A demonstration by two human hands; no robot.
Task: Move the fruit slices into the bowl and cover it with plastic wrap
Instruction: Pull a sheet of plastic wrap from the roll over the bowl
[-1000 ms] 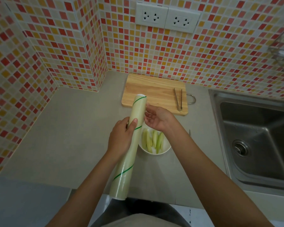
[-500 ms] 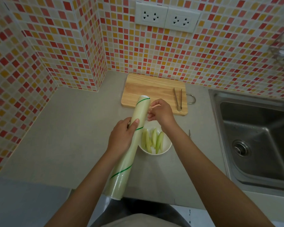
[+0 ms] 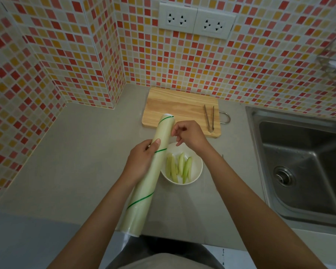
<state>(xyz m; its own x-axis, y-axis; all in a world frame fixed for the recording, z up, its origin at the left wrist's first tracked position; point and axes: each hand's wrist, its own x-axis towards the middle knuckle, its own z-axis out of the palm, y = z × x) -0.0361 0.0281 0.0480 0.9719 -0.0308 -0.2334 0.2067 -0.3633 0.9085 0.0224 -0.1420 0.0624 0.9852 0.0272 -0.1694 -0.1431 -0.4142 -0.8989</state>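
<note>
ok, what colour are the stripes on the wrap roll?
Green, thin diagonal bands on the pale, translucent plastic wrap roll, clearest in the head view.

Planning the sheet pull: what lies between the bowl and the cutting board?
Head view: the right hand hovers there, picking at the wrap roll; bowl and board stand apart.

Wooden cutting board (image 3: 175, 105) — metal tongs (image 3: 209, 118) on it, steel sink (image 3: 303, 164), wall sockets (image 3: 196, 22)

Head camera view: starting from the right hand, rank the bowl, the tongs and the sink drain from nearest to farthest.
From the right hand:
1. Bowl, just below the hand, toward the person.
2. Tongs, to its right, lying on the cutting board.
3. Sink drain, far right, down in the sink.
</note>
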